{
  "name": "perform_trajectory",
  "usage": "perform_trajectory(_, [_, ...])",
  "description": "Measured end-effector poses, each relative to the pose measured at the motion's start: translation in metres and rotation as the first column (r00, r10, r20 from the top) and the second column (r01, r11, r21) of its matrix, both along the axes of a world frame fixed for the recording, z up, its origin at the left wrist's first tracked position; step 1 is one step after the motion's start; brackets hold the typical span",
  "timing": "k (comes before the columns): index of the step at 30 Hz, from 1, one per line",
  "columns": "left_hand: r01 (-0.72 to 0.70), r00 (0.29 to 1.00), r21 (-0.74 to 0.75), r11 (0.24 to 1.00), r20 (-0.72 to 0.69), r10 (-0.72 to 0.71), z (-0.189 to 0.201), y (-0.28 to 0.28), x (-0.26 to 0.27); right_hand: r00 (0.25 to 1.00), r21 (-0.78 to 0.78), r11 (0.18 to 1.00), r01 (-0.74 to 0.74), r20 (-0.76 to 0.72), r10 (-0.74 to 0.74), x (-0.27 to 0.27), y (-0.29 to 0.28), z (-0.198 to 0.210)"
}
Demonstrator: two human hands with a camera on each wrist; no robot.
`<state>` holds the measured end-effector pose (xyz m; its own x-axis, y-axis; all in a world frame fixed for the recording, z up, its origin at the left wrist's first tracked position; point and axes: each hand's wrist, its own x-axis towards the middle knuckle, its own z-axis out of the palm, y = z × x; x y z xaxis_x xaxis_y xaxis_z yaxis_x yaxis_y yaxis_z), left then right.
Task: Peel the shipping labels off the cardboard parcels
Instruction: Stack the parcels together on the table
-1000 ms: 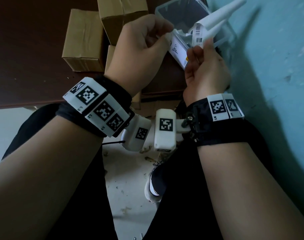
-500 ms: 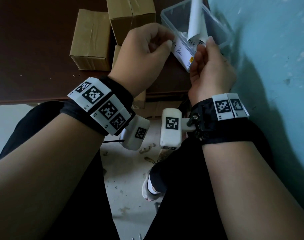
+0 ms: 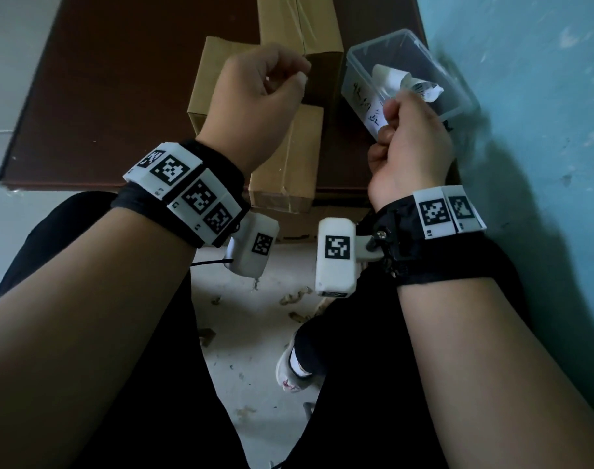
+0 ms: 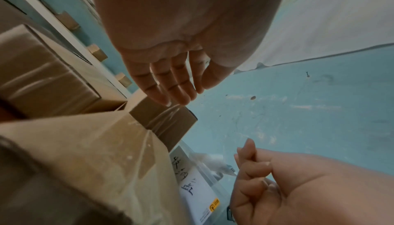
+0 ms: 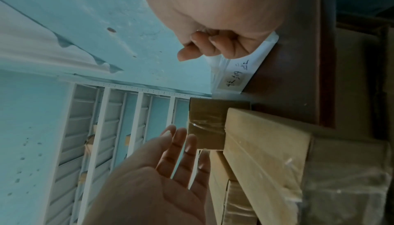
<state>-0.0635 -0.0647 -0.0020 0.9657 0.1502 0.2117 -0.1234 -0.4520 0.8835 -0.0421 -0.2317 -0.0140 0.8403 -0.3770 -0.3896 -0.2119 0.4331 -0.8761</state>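
Observation:
A crumpled white shipping label [image 3: 405, 83] lies inside the clear plastic bin [image 3: 457, 96] at the table's right edge. My right hand [image 3: 414, 137] hovers at the bin's near rim with its fingers curled into a fist and nothing visible in them [image 4: 253, 176]. My left hand [image 3: 265, 86] is raised over the cardboard parcels, its fingers straight and empty [image 5: 172, 157]. Three taped brown parcels stand together: one at the left [image 3: 217, 79], a tall one behind [image 3: 302, 25], one at the front edge [image 3: 288, 160]. No label shows on their visible faces.
The dark brown table [image 3: 119, 96] ends just before my knees. A teal wall [image 3: 532, 147] stands close on the right, against the bin. The bin carries a handwritten white sticker [image 3: 373, 113]. Below are a littered pale floor [image 3: 255, 333] and a shoe [image 3: 293, 370].
Both hands were pinching the peeled label over the bin. Now it lies in the bin, the left hand has let go and drawn left, and the right hand has closed empty.

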Motion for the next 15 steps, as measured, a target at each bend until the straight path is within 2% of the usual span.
perform_trajectory(6, [-0.087,0.996,0.013,0.996,-0.024,0.087,0.002,0.022,-0.012,0.995,0.045,0.995,-0.092,0.035,0.091,-0.012,0.024,0.006])
perform_trajectory(10, [-0.147,0.986,0.038,0.988,-0.078,0.15,0.002,0.04,-0.02,0.989,0.017,0.99,-0.14,0.046,0.139,-0.017,0.035,0.005])
perform_trajectory(15, [-0.211,0.965,0.025,0.977,-0.154,0.212,0.0,0.059,-0.027,0.991,-0.047,0.99,-0.131,0.007,0.132,-0.023,0.043,0.005])
